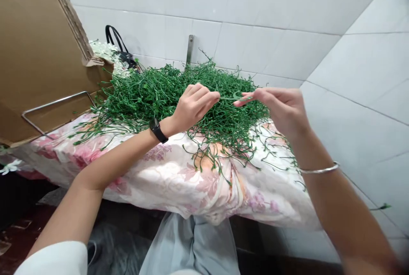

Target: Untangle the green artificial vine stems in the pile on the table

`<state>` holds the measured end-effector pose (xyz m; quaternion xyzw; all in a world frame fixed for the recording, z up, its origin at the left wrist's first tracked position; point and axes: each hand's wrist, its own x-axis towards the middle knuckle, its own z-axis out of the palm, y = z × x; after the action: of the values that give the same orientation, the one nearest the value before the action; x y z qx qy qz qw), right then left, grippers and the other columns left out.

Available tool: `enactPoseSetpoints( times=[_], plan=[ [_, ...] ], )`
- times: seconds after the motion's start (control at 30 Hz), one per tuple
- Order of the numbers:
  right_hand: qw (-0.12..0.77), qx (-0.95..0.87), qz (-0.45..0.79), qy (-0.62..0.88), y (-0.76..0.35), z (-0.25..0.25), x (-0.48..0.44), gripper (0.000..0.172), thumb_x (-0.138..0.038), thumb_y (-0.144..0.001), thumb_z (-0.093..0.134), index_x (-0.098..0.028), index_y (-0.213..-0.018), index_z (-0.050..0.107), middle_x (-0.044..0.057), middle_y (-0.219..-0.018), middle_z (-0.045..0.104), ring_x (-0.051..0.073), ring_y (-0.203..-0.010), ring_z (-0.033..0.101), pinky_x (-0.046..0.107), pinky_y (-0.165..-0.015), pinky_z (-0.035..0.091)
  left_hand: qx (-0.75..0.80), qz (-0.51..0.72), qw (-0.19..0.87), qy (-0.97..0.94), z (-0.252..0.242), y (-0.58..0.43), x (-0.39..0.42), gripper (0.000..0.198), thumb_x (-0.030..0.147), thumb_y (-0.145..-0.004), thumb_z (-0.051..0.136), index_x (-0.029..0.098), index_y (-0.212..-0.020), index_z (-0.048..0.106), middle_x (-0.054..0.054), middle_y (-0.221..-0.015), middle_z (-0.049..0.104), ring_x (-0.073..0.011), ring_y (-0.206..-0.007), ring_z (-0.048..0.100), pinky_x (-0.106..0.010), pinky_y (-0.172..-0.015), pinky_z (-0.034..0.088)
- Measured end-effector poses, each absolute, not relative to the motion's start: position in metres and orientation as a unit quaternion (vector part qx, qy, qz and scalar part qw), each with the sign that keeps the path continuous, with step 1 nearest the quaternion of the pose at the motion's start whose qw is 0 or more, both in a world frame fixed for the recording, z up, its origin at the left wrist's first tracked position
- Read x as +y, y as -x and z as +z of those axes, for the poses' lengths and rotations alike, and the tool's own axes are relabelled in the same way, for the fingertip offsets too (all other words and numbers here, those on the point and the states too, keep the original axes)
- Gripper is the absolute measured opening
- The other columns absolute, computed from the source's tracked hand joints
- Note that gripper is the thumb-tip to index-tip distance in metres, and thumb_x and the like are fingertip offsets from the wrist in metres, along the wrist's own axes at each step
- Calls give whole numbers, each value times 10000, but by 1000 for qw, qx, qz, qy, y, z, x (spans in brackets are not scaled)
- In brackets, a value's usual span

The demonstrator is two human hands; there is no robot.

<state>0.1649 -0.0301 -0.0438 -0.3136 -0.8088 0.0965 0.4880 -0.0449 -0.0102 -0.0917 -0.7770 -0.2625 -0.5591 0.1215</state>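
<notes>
My left hand (196, 103), with a black watch on its wrist, is closed, its fingertips pinching one end of a thin green artificial flower stem (227, 98). The stem runs sideways to my right hand (284, 106), whose thumb and fingers are pressed together around its other end. A slight blur hides the exact grip there. Both hands are above a large heap of green artificial stems (153, 91), many with small budded tips. Loose stems spill from the heap toward the front of the floral cloth (179, 181).
A big cardboard box (35, 53) stands at the left, with a bent metal wire frame (57, 103) at its base. White artificial flowers (107, 51) and a black bag (128, 58) lie behind it. White tiled walls (271, 2) close off the back and right.
</notes>
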Motion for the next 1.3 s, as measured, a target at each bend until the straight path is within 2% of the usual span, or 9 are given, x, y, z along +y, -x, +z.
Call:
enactPoseSetpoints(
  times=[0.1,0.17,0.27,0.4,0.63,0.8,1.0,1.17,1.3],
  plan=[
    [523,-789,102,305,-169,-61,-22,265,-311,-877,445,-193,-772,658,14,-730,679,127,-695,640,332,-785,487,-281,-572,10,770,-106,39,-13,96,276,-848,495,218,-841,571,-18,-759,608,-136,-739,531,-296,-722,414],
    [489,-807,4,331,-168,-75,-19,251,-312,-864,467,-191,-740,648,27,-728,676,141,-700,628,327,-719,480,-290,-564,-128,763,-116,35,-13,119,308,-846,497,207,-847,560,-16,-756,607,-120,-701,550,-277,-687,438],
    [421,-834,-126,335,-166,-93,-19,228,-296,-866,455,-194,-752,625,40,-752,670,163,-744,607,340,-733,446,-280,-548,-320,720,-124,31,-10,140,321,-820,529,184,-839,547,-12,-754,608,-99,-671,588,-253,-673,475],
    [388,-852,-92,340,-167,-103,-21,195,-298,-876,444,-196,-814,598,32,-792,659,149,-756,581,319,-736,422,-261,-557,-424,665,-129,31,-4,126,269,-763,599,162,-801,546,-13,-796,616,-80,-679,606,-241,-710,497],
    [384,-841,-76,372,-160,-110,-33,137,-376,-816,548,-254,-851,600,2,-942,669,219,-1055,523,443,-921,233,-248,-531,-422,692,-126,30,-13,169,266,-732,638,172,-852,565,-19,-837,615,-96,-776,598,-244,-768,491],
    [414,-825,-9,385,-158,-105,-42,187,-359,-856,492,-260,-766,623,-20,-900,682,193,-1027,537,432,-915,227,-250,-513,-353,742,-121,28,-24,145,272,-775,596,182,-885,567,-18,-830,590,-96,-745,546,-238,-718,462],
    [364,-866,65,338,-162,-101,-40,87,-307,-765,625,-222,-744,628,-15,-866,688,174,-955,577,392,-888,283,-250,-462,-342,779,-123,28,-36,150,272,-828,532,163,-926,561,-27,-864,584,-93,-766,520,-223,-697,420],
    [381,-861,-49,334,-160,-103,-46,81,-277,-790,595,-211,-742,599,-12,-871,667,147,-907,578,383,-881,262,-269,-468,-347,767,-128,24,-36,265,341,-747,640,161,-920,549,-16,-857,591,-96,-780,530,-213,-687,416],
    [386,-857,-154,303,-159,-109,-44,83,-256,-808,576,-220,-733,573,-34,-841,673,132,-880,591,382,-886,259,-290,-477,-336,759,-132,21,-32,257,345,-727,657,146,-863,567,-9,-808,599,-86,-721,528,-208,-651,409]
  ],
)
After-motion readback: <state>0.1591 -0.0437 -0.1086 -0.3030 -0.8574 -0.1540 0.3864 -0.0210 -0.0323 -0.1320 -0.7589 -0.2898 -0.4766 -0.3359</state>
